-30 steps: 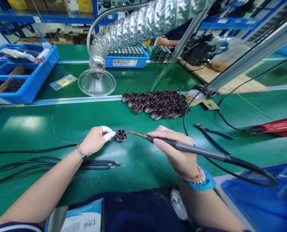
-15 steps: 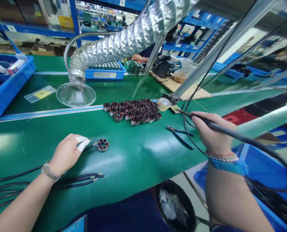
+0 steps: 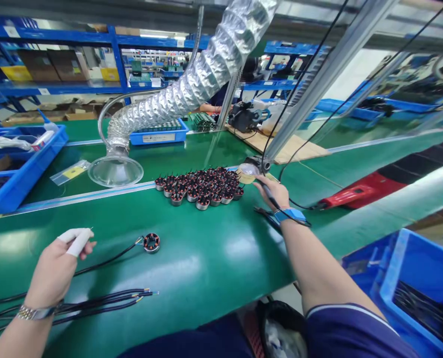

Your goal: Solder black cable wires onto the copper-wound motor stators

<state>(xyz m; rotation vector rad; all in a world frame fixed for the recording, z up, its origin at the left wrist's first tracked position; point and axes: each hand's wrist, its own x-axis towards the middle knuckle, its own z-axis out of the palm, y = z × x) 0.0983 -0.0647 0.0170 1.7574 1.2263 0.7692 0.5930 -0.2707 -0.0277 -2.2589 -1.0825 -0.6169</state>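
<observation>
My left hand, with white finger cots on two fingers, is pinched closed above the table; a fine strand of solder wire pokes out at its fingertips. Beside it, a black cable runs to a small ring-shaped motor stator with copper windings, its coloured leads at the stator's edge. My right hand is wrapped round a soldering iron, close to a round pale cup; the iron's tip is hidden. Pliers lie below that hand.
Many stators stand grouped mid-table. More black cables lie at front left. A fume funnel hangs from a foil duct. Blue bins flank the table, and a metal post slants up at right.
My right hand has brought the soldering iron inward to the pale cup. My left hand has drawn back leftward from the stator, which stays on the table with its cable. The view has shifted.
</observation>
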